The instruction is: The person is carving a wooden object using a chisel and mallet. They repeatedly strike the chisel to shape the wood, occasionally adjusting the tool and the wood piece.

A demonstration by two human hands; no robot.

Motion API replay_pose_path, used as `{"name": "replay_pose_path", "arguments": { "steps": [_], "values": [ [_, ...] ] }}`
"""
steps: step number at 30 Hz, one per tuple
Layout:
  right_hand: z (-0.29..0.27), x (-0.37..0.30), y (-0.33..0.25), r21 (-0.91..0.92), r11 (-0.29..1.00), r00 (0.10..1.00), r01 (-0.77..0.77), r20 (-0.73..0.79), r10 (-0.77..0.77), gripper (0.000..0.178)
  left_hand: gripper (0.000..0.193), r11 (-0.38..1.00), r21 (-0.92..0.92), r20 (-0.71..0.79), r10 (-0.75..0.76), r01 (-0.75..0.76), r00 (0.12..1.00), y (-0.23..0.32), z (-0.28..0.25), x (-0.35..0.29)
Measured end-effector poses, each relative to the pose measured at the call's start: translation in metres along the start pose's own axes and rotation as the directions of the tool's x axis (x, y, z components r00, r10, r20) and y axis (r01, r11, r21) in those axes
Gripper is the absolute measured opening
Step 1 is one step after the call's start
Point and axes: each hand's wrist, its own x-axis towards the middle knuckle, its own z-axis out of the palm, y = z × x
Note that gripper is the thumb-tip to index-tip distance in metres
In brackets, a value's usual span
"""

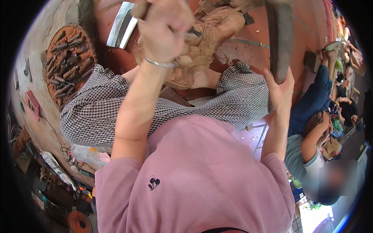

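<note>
My left hand (165,35), blurred by motion and with a bangle on its wrist, is closed around a chisel (141,9). The chisel's wooden handle end shows at the hand's upper left, and a dark metal tip points right over the carving. Beneath it, a brown wood carving (223,29) with rounded, folded shapes lies on the floor between my legs. On the right, my right hand (280,91) grips the lower end of a long dark wooden mallet (280,42), held upright and apart from the carving. The mallet's upper end runs out of view.
A round basket (91,43) of chisels and reddish shavings sits at the left. A silvery strip (122,25) lies on the tiled floor (248,46) beside the carving. At the right are a dark block (312,62) and another person (311,108) seated close by.
</note>
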Motion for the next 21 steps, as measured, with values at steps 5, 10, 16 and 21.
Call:
{"name": "replay_pose_path", "arguments": {
  "steps": [5, 10, 16, 21],
  "values": [
    [-0.009, 0.008, -0.021, -0.006, 1.000, 0.998, 0.003, 0.063, -0.003, 0.051, 0.048, 1.000, 0.028, -0.075, -0.008, 0.010, 0.997, -0.008, -0.007, 0.007],
    [-0.019, 0.010, -0.045, -0.051, 0.989, 0.986, 0.142, 0.098, -0.137, 0.050, 0.040, 0.993, 0.117, -0.112, 0.018, -0.005, 0.994, -0.024, -0.012, -0.005],
    [-0.028, 0.016, -0.074, -0.237, 0.828, 0.858, 0.508, 0.058, -0.510, 0.056, 0.024, 0.919, 0.385, -0.147, 0.155, -0.088, 0.977, -0.039, -0.007, -0.014],
    [-0.038, 0.023, -0.086, -0.489, 0.640, 0.772, 0.592, 0.117, -0.624, 0.057, 0.017, 0.676, 0.717, -0.049, 0.291, -0.169, 0.956, -0.050, -0.006, -0.014]
  ]
}}
